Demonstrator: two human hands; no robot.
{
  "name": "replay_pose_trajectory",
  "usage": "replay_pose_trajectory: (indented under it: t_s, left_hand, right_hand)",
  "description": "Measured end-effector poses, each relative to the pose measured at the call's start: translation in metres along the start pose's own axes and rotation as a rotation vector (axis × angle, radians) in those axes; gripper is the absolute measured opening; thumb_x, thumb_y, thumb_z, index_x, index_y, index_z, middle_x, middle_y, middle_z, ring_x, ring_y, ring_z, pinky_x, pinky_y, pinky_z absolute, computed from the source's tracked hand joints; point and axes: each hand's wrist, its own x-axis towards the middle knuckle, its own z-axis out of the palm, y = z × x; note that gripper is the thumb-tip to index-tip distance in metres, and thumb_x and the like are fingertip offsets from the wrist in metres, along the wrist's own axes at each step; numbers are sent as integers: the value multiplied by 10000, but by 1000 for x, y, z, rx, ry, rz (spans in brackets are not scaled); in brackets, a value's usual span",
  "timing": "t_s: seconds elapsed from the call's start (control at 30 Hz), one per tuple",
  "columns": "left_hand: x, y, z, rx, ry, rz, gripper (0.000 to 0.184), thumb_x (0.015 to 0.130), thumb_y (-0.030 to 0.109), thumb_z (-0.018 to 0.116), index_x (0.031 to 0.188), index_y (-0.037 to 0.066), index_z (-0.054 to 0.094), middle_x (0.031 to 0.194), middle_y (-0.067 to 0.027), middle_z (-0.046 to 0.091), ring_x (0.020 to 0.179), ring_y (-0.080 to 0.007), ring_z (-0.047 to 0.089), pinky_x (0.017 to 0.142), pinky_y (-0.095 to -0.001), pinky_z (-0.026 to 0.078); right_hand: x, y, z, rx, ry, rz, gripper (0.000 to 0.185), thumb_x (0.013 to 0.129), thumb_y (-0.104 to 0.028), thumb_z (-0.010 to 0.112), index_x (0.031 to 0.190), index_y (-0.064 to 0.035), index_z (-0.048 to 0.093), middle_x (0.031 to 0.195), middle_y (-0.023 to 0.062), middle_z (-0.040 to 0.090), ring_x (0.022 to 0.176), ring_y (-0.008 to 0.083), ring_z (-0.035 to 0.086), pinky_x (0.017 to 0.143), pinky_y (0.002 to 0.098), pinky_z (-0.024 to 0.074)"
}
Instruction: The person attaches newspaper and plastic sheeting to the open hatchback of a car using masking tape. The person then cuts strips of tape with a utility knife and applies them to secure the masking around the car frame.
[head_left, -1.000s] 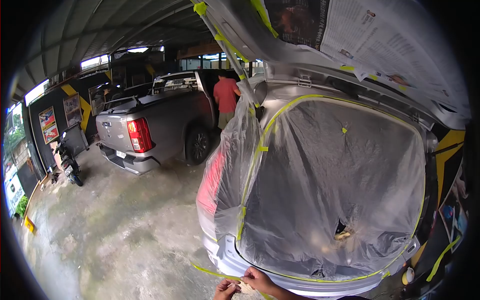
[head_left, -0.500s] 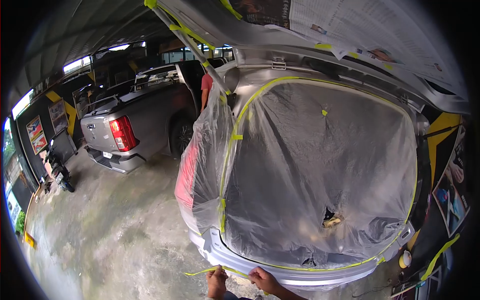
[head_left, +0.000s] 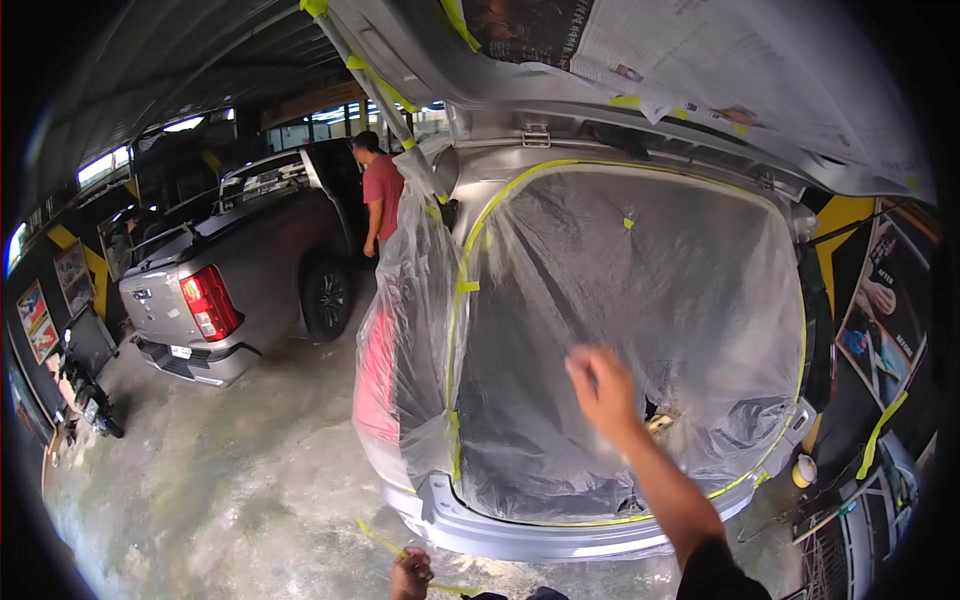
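Low in the head view, my left hand (head_left: 411, 575) pinches a strip of yellow-green masking tape (head_left: 380, 538), whose ends stick out on both sides of the fingers. My right hand (head_left: 605, 392) is raised in front of clear plastic sheeting (head_left: 560, 270); its bent fingers are smeared by motion, and I cannot tell whether it touches the sheet. The sheeting covers the rear opening of a silver vehicle, edged with yellow-green tape (head_left: 468, 240). Below it runs the bare rear edge (head_left: 560, 540) of the body. A small hole in the plastic (head_left: 655, 418) shows near my right forearm.
Overhead hangs the raised tailgate (head_left: 420, 65), partly papered with newspaper (head_left: 690, 60). A silver pickup (head_left: 255, 250) stands to the left, with a person in a red shirt (head_left: 382, 190) beside it. A tape roll (head_left: 803, 470) and a loose strip of tape (head_left: 882, 435) are at right.
My right hand has come off the tape strip and risen over the plastic sheet. My left hand keeps the strip, slightly lower and further left. The person by the pickup shows more fully.
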Motion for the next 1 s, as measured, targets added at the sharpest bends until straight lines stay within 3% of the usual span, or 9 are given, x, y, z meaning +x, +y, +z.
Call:
replay_pose_trajectory:
  t_s: [0.17, 0.33, 0.67, 1.0]
  left_hand:
    - [-9, 9, -35, 93, 148, 3, 119, 859, 64, 621, 978, 72, 618, 764, -78, 628, 585, -161, 543, 568, -320, 473]
    - [-19, 15, -14, 175, 266, 74, 121, 870, 76, 623, 992, 70, 620, 779, -77, 631, 607, -162, 547, 584, -322, 476]
    - [-13, 25, 32, 272, 369, 153, 131, 892, 99, 626, 1019, 65, 624, 810, -74, 637, 652, -164, 557, 615, -327, 482]
    - [16, 54, 43, 315, 324, 156, 146, 914, 123, 629, 1046, 61, 628, 841, -71, 643, 696, -166, 566, 647, -331, 487]
  right_hand:
    - [269, -30, 25, -113, 273, -503, 118, 960, -163, 667, 982, -47, 674, 910, 171, 694, 795, 381, 687, 688, 464, 536]
    - [429, -29, 71, -244, 437, -651, 147, 930, -234, 702, 952, -89, 692, 861, 132, 727, 773, 369, 710, 683, 473, 556]
    - [486, -9, 88, -328, 516, -745, 118, 911, -219, 702, 933, -117, 646, 820, 109, 730, 742, 375, 711, 661, 485, 564]
    - [479, -13, 96, -282, 589, -724, 114, 966, -216, 679, 963, -113, 630, 811, 140, 712, 736, 400, 691, 650, 494, 542]
